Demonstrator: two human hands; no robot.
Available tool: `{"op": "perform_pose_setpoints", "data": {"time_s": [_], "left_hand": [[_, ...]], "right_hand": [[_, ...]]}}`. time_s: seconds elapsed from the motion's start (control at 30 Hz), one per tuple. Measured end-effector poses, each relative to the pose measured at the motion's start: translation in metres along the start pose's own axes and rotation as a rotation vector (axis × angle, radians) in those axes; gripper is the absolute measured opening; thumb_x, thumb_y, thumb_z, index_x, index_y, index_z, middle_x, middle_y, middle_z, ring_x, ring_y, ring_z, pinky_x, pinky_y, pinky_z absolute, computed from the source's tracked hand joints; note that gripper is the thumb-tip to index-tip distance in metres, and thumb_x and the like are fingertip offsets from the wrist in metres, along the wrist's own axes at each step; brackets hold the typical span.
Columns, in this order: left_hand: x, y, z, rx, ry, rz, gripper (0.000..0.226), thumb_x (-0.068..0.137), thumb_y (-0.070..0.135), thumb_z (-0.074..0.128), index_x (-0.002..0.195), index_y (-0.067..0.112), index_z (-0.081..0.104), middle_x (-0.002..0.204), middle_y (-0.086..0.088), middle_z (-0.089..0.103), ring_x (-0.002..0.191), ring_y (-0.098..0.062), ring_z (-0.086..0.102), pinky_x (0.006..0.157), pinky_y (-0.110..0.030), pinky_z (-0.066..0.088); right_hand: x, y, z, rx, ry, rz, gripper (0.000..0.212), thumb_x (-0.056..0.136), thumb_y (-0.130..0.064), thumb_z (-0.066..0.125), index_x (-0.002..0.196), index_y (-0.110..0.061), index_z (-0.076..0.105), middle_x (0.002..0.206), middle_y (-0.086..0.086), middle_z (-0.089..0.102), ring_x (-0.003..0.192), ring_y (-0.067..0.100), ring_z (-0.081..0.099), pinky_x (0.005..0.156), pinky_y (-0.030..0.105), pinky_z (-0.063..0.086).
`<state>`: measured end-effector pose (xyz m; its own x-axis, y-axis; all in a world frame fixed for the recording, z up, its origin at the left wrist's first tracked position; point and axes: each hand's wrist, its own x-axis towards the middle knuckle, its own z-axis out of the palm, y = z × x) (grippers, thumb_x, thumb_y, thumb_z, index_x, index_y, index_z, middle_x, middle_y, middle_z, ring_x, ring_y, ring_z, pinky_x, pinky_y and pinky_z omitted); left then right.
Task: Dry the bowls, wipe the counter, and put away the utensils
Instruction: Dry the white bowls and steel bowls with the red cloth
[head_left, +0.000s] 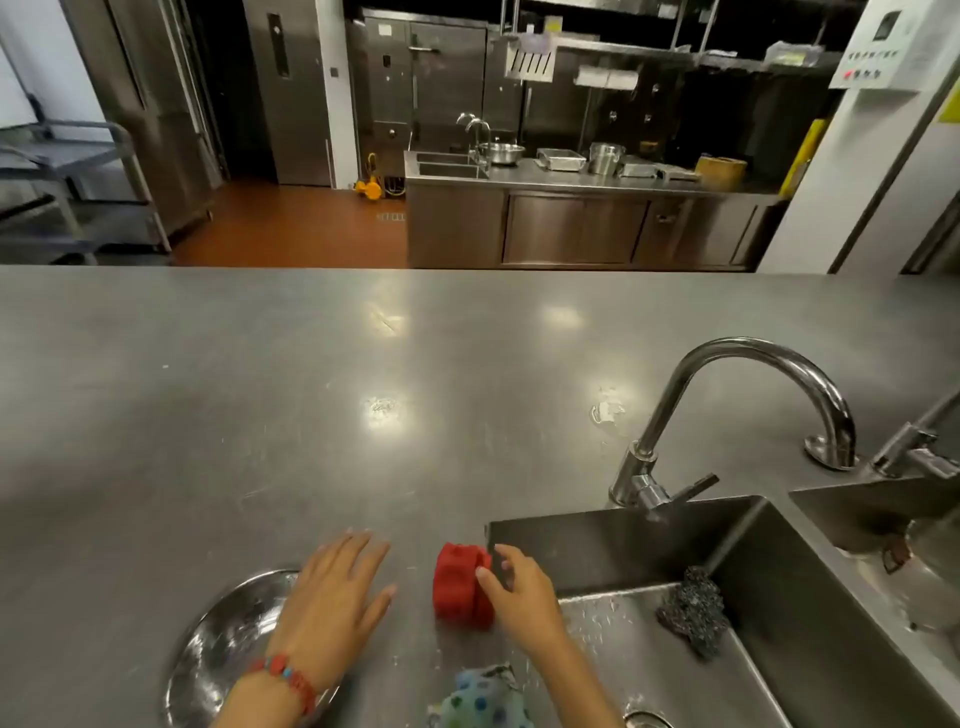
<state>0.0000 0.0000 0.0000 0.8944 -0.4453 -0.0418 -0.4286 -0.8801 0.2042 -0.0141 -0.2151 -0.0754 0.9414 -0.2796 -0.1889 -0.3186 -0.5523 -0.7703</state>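
Note:
A steel bowl (218, 644) rests on the steel counter (311, 389) at the near left. My left hand (332, 597) hovers over the bowl's right rim, fingers spread, holding nothing. A folded red cloth (460, 584) lies on the counter beside the sink's left edge. My right hand (524, 597) is right beside the red cloth, thumb and fingers touching its right side without a full grip. A dotted blue-green cloth (483, 699) lies bunched at the counter's front edge between my arms.
A sink basin (649, 561) sits to the right with a dark steel scourer (693, 610) inside and a curved tap (727, 405) behind it. A second basin (883, 514) lies further right. Water drops (605, 410) mark the counter. Another counter with pots stands across the aisle.

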Motion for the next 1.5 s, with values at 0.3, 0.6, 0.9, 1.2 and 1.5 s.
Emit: {"op": "perform_pose_setpoints", "data": {"time_s": [0.3, 0.6, 0.9, 1.2, 1.5], "left_hand": [[0.005, -0.006, 0.011, 0.096, 0.003, -0.094, 0.096, 0.085, 0.059, -0.014, 0.108, 0.015, 0.068, 0.113, -0.007, 0.068, 0.102, -0.024, 0.066, 0.08, -0.037, 0.055], [0.01, -0.013, 0.029, 0.02, -0.002, -0.127, 0.135, 0.031, 0.074, -0.045, 0.145, 0.029, 0.011, 0.156, 0.004, 0.009, 0.144, -0.014, 0.004, 0.116, -0.031, 0.003], [-0.005, -0.019, 0.03, -0.055, 0.087, -0.144, 0.129, 0.041, 0.076, -0.041, 0.144, 0.027, 0.019, 0.155, 0.003, 0.017, 0.143, -0.015, 0.01, 0.116, -0.03, 0.006], [-0.056, -0.014, -0.004, -0.046, 0.134, -0.16, 0.085, 0.092, 0.056, 0.003, 0.102, 0.004, 0.069, 0.103, -0.016, 0.071, 0.095, -0.036, 0.067, 0.077, -0.05, 0.053], [-0.135, -0.024, -0.011, -0.046, 0.2, -0.19, 0.08, 0.091, 0.056, 0.003, 0.105, 0.012, 0.068, 0.105, -0.008, 0.07, 0.097, -0.029, 0.067, 0.087, -0.033, 0.048]], "right_hand": [[0.012, 0.002, 0.031, -0.037, -0.091, 0.105, 0.067, 0.082, -0.049, 0.057, 0.14, -0.029, 0.029, 0.127, 0.005, 0.048, 0.118, 0.022, 0.047, 0.098, 0.033, 0.04], [0.024, -0.008, 0.047, -0.025, -0.1, 0.082, 0.059, 0.088, -0.028, 0.057, 0.141, -0.027, 0.03, 0.138, 0.006, 0.044, 0.124, 0.023, 0.046, 0.104, 0.033, 0.039], [0.006, -0.006, 0.037, 0.401, -0.097, 0.098, 0.04, 0.086, -0.016, 0.06, 0.122, -0.028, 0.048, 0.125, 0.002, 0.05, 0.103, 0.016, 0.05, 0.075, 0.017, 0.045], [-0.053, -0.039, 0.009, 0.672, -0.107, 0.006, 0.04, 0.09, -0.008, 0.054, 0.127, -0.025, 0.053, 0.121, 0.001, 0.051, 0.107, 0.02, 0.055, 0.08, 0.026, 0.055], [-0.125, -0.064, 0.022, 0.753, -0.078, -0.021, 0.024, 0.082, -0.001, 0.065, 0.097, -0.02, 0.065, 0.108, 0.003, 0.061, 0.098, 0.026, 0.061, 0.081, 0.039, 0.056]]}}
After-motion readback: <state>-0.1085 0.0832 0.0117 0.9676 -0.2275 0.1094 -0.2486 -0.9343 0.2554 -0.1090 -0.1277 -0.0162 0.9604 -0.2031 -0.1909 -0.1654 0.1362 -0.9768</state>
